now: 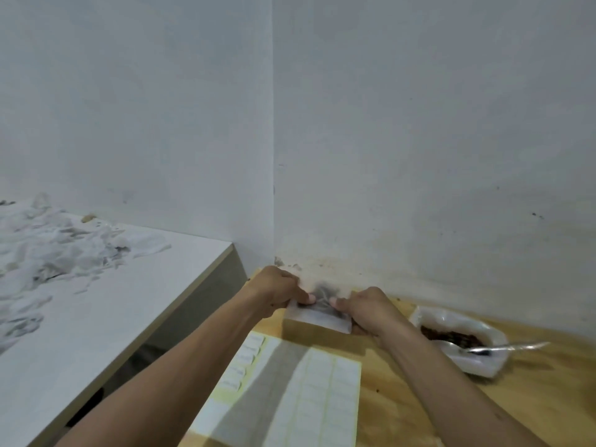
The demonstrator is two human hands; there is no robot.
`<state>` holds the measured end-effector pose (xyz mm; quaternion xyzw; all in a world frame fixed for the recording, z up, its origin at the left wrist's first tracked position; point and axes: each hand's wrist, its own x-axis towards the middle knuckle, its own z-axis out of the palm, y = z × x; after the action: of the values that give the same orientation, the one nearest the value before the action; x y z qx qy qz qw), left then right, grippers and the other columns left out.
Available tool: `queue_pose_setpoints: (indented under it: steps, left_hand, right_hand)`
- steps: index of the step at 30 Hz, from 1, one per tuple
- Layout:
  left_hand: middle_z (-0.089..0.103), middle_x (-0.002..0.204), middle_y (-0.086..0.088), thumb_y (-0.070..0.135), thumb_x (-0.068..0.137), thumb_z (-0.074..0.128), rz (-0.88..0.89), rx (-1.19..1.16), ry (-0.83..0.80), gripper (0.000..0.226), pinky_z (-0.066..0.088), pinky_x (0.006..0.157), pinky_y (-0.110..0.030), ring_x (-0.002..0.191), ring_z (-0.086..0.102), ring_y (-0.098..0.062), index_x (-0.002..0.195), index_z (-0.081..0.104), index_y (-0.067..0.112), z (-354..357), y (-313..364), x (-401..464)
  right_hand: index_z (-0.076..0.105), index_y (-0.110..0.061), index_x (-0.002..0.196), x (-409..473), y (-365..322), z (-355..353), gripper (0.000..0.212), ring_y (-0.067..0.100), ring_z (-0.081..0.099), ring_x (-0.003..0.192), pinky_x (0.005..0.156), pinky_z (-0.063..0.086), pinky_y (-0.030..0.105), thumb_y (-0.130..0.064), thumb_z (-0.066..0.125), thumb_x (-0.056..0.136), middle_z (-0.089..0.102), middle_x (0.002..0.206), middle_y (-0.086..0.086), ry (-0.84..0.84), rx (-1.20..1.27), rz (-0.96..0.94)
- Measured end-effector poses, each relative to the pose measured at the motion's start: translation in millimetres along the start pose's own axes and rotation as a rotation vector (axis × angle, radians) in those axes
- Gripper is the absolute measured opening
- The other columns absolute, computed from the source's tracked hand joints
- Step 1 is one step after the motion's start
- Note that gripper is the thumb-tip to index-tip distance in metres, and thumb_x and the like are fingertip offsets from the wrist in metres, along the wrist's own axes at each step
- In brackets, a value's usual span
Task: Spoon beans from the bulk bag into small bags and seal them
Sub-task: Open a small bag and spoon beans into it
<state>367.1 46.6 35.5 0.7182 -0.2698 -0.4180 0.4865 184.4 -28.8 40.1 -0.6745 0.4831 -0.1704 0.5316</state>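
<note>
Label sheets: nearest on the bench, cut off below.
Spoon: bowl hidden in bulk bag, right.
Small bag: at the wall, contents blurred.
Left hand, right hand: fingers pinching its top.

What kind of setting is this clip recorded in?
Probably a small makeshift packing corner: bare white walls, a wooden table with label sheets, an open bulk bag of beans, and a heap of small bags.
</note>
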Motion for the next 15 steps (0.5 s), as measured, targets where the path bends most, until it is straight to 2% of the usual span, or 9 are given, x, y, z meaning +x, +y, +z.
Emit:
queue_pose_setpoints:
  steps: [1, 3, 5, 7, 9, 10, 13, 15]
  left_hand:
    - [0.068, 0.086, -0.014, 0.011, 0.037, 0.1, 0.006, 0.007, 0.034, 0.059, 0.054, 0.098, -0.047, 0.084, 0.067, -0.024, 0.084, 0.066, 0.007, -2.1, -2.0, -2.2]
    - [0.069, 0.087, -0.012, 0.006, 0.054, 0.097, 0.044, 0.023, 0.117, 0.037, 0.058, 0.09, -0.04, 0.083, 0.068, -0.023, 0.08, 0.071, 0.005, -6.1, -7.9, -1.2]
    - [0.07, 0.097, -0.01, 0.003, 0.072, 0.089, 0.065, 0.047, 0.183, 0.025, 0.056, 0.082, -0.029, 0.087, 0.067, -0.02, 0.093, 0.074, 0.003, -9.6, -19.4, 9.6]
    - [0.069, 0.111, -0.01, 0.009, 0.081, 0.085, 0.057, 0.12, 0.216, 0.029, 0.054, 0.083, -0.024, 0.097, 0.067, -0.02, 0.107, 0.072, 0.004, -13.6, -30.1, 17.6]
    - [0.067, 0.127, -0.01, 0.017, 0.081, 0.085, 0.078, 0.241, 0.233, 0.057, 0.05, 0.099, -0.028, 0.118, 0.063, -0.024, 0.132, 0.064, 0.004, -17.6, -40.1, 24.3]
    - [0.068, 0.129, -0.011, 0.019, 0.08, 0.085, 0.102, 0.301, 0.246, 0.066, 0.048, 0.104, -0.032, 0.123, 0.062, -0.024, 0.139, 0.059, 0.005, -19.2, -42.6, 26.4]
    - [0.067, 0.133, -0.01, 0.024, 0.084, 0.079, 0.188, 0.482, 0.269, 0.058, 0.047, 0.107, -0.035, 0.126, 0.06, -0.025, 0.138, 0.062, 0.009, -24.0, -43.9, 31.9]
    - [0.064, 0.138, -0.007, 0.025, 0.088, 0.074, 0.235, 0.581, 0.24, 0.05, 0.046, 0.109, -0.033, 0.131, 0.058, -0.025, 0.135, 0.065, 0.01, -28.7, -43.1, 35.5]
  right_hand:
    - [0.052, -0.009, 0.064, 3.8, 0.6, 7.9, 0.037, 0.017, 0.048, 0.053, 0.041, 0.035, 0.016, -0.021, 0.074, 0.091, 0.048, 0.062, 0.008, 0.007, -0.007, 0.002]
    - [0.059, -0.007, 0.069, 13.2, 1.8, 22.7, 0.032, 0.02, 0.055, 0.06, 0.055, 0.039, 0.025, -0.025, 0.076, 0.089, 0.055, 0.068, 0.008, 0.013, -0.019, 0.007]
    - [0.069, -0.001, 0.089, 23.6, 4.7, 37.1, 0.029, 0.023, 0.065, 0.075, 0.064, 0.049, 0.034, -0.029, 0.077, 0.085, 0.068, 0.082, 0.006, 0.038, -0.057, -0.006]
    - [0.067, -0.005, 0.117, 33.5, 6.9, 49.0, 0.048, 0.025, 0.069, 0.095, 0.082, 0.059, 0.042, -0.035, 0.078, 0.082, 0.072, 0.106, 0.007, 0.079, -0.127, -0.024]
    - [0.054, -0.01, 0.136, 36.0, 6.4, 58.4, 0.065, 0.028, 0.066, 0.109, 0.091, 0.056, 0.044, -0.041, 0.076, 0.083, 0.068, 0.123, 0.008, 0.122, -0.272, -0.053]
    - [0.05, -0.014, 0.141, 37.1, 6.7, 62.6, 0.069, 0.028, 0.063, 0.114, 0.092, 0.055, 0.042, -0.045, 0.074, 0.084, 0.065, 0.129, 0.008, 0.138, -0.355, -0.082]
    - [0.06, -0.03, 0.134, 42.5, 7.4, 75.2, 0.059, 0.031, 0.06, 0.115, 0.09, 0.054, 0.038, -0.059, 0.066, 0.083, 0.058, 0.132, 0.008, 0.154, -0.568, -0.162]
    - [0.061, -0.034, 0.129, 44.5, 5.1, 82.3, 0.051, 0.033, 0.055, 0.118, 0.095, 0.05, 0.039, -0.061, 0.061, 0.086, 0.049, 0.133, 0.011, 0.125, -0.668, -0.174]
